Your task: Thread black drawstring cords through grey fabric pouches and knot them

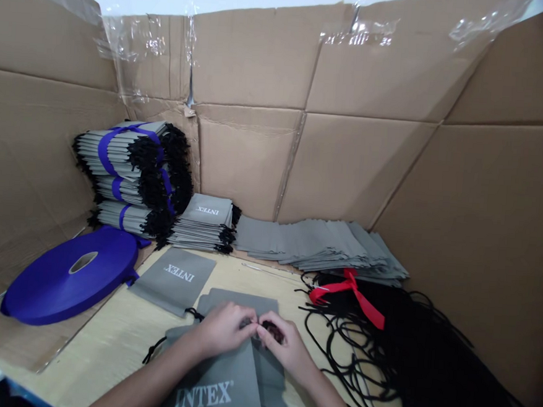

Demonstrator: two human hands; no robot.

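My left hand point(226, 329) and my right hand point(290, 348) meet fingertip to fingertip at the top edge of a grey drawstring pouch point(236, 374) printed INTEX. Both are closed in a pinch. The left fingers grip the pouch's upper corner, and something dark, seemingly the black cord point(274, 331), shows inside the curl of the right hand. The exact pinch point is mostly hidden by the fingertips. Under the hands lie more grey pouches point(272, 377), overlapping, with black cord ends point(153, 349) sticking out at the left.
Another INTEX pouch point(175, 280) lies flat at left, near a purple ribbon roll point(52, 281). Behind stand tied pouch bundles point(117, 149), a pouch stack point(202, 229) and a fanned grey row point(306, 243). Black cords point(438, 351) with a red ribbon point(362, 300) fill the right. Cardboard walls point(251, 152) enclose the table.
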